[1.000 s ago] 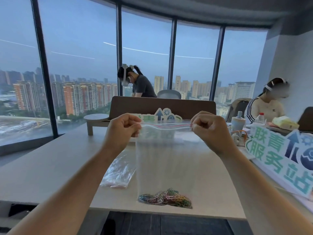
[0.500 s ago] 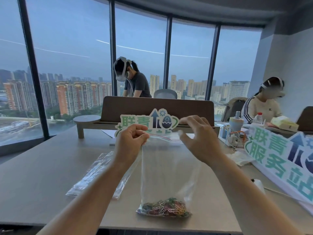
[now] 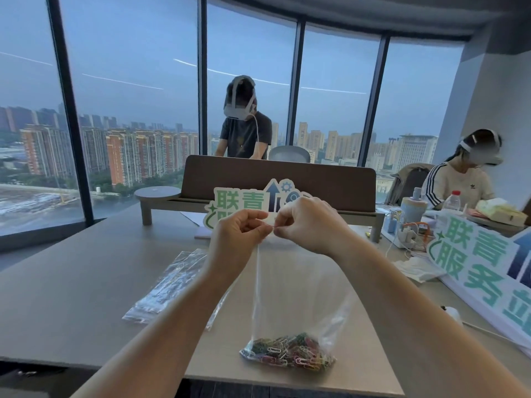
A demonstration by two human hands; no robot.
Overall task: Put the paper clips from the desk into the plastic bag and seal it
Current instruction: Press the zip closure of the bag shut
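Note:
A clear plastic bag [image 3: 298, 297] hangs upright over the desk [image 3: 71, 288], its bottom resting near the front edge. Several coloured paper clips [image 3: 287, 353] lie heaped in its bottom. My left hand [image 3: 238, 234] pinches the bag's top strip at its left end. My right hand [image 3: 307, 225] pinches the same strip right beside it, fingertips almost touching the left hand's. The rest of the top edge is hidden behind my right hand.
Spare clear bags [image 3: 172, 282] lie flat on the desk to the left. A large lettered sign [image 3: 482, 265] leans at the right, a smaller one [image 3: 238, 202] stands behind my hands. Two people sit beyond a brown divider [image 3: 330, 182]. Bottles and cables crowd the far right.
My right hand has slid left along the bag's top to meet my left hand. The bag has sunk lower and its bottom now sits on the desk.

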